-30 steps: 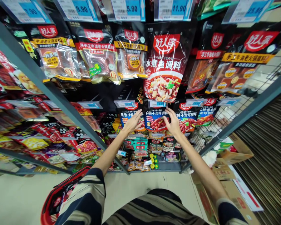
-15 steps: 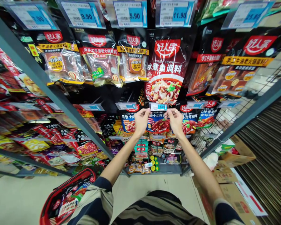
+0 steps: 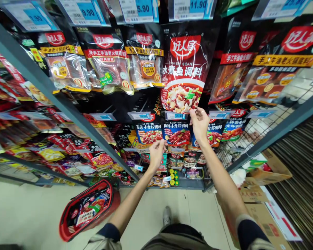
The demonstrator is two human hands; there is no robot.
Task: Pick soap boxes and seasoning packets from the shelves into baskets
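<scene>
My right hand (image 3: 200, 125) is up at the lower right corner of a large black and red fish seasoning pouch (image 3: 184, 71), its fingertips closed on the bottom edge. The pouch hangs upright with a bowl of food printed on it. Lower down, my left hand (image 3: 157, 152) has its fingertips pinched at the lower left corner of a blue crayfish seasoning packet (image 3: 176, 134). A similar crayfish packet (image 3: 149, 134) hangs just left of it. Above the middle packet, a price tag (image 3: 176, 116) partly shows under the pouch.
Hotpot base packs (image 3: 108, 67) hang along the upper row under price tags (image 3: 85, 13). Grey posts (image 3: 65, 100) frame the rack on both sides. A red shopping basket (image 3: 87, 210) with packets inside stands on the floor at left. Cardboard boxes (image 3: 266, 222) are stacked at right.
Both hands have left the sides of the price tag. My left hand moved down to the packet's lower corner; my right hand rose to the large pouch's bottom edge. The view shifted slightly.
</scene>
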